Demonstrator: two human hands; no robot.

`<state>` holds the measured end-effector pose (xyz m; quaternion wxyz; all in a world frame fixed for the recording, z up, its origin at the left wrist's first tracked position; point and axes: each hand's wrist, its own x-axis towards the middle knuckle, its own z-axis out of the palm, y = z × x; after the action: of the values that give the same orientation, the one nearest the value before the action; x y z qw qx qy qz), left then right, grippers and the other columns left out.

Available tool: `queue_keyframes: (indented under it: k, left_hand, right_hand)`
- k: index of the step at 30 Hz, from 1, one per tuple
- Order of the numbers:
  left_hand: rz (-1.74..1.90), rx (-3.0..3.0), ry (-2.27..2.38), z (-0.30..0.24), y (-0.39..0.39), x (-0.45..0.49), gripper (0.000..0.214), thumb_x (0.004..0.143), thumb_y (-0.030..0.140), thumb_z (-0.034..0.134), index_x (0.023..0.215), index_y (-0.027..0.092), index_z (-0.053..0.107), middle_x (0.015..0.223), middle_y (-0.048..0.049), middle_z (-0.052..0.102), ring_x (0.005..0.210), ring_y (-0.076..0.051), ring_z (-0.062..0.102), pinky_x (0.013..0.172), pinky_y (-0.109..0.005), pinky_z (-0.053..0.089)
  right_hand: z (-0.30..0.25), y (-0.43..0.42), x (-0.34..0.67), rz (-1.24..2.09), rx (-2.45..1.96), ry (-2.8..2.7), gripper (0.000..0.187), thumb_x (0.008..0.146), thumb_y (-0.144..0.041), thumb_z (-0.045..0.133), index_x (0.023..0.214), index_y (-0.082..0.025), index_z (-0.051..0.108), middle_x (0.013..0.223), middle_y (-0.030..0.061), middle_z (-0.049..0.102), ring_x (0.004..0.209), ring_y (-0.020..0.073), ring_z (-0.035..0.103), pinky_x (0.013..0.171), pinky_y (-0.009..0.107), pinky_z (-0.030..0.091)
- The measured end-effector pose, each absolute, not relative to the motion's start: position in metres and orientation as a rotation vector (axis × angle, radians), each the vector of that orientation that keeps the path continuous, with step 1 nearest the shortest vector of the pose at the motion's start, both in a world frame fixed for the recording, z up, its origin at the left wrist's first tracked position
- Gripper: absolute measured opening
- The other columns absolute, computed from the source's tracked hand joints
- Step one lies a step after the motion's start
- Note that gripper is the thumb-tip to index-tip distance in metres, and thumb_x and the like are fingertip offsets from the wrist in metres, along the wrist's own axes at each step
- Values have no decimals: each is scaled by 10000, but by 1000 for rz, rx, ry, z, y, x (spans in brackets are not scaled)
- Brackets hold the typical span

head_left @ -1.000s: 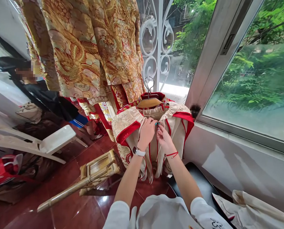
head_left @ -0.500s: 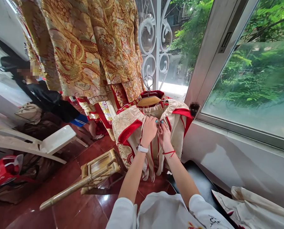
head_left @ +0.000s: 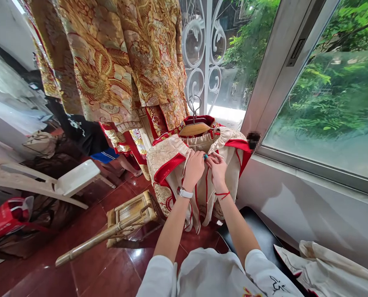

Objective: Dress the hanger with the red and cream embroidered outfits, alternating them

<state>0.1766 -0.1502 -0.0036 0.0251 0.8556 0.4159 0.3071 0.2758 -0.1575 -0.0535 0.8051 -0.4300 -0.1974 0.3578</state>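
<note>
A cream skirt (head_left: 167, 153) with red trim and gold beading hangs in front of me, its gathered waistband open toward me. Behind that waistband sits a wooden hanger (head_left: 195, 130) with a metal hook. My left hand (head_left: 194, 170) is closed on the near edge of the waistband, fingers bent over the cloth. Right beside it, my right hand (head_left: 218, 168) pinches the same edge, thumb and fingertips close to the left ones. Whatever small part lies between the fingertips is hidden.
Gold embroidered robes (head_left: 109, 62) hang at the upper left. A bamboo stool (head_left: 131, 218) stands on the red tiled floor, with a white chair (head_left: 79, 177) farther left. At right are a window (head_left: 320, 103), a black seat (head_left: 252, 229) and cream cloth (head_left: 329, 264). Another person bends at far left.
My right hand has turned and shifted slightly right along the waistband, its fingers now bent more. My left hand keeps its hold. The view has tilted a little.
</note>
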Motion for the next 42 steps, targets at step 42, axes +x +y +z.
queue_keyframes:
  k: [42]
  left_hand:
    - [871,2673,1177,-18,-162,142,225,990,88,378,998,190,578,1030,-58,639,1016,-243,535,965,-413,458]
  right_hand:
    - [-168,-190,289,646,-1369,-781,432,696,-525,733,813,-248,422,719,-36,572,672,156,583,654,301,518]
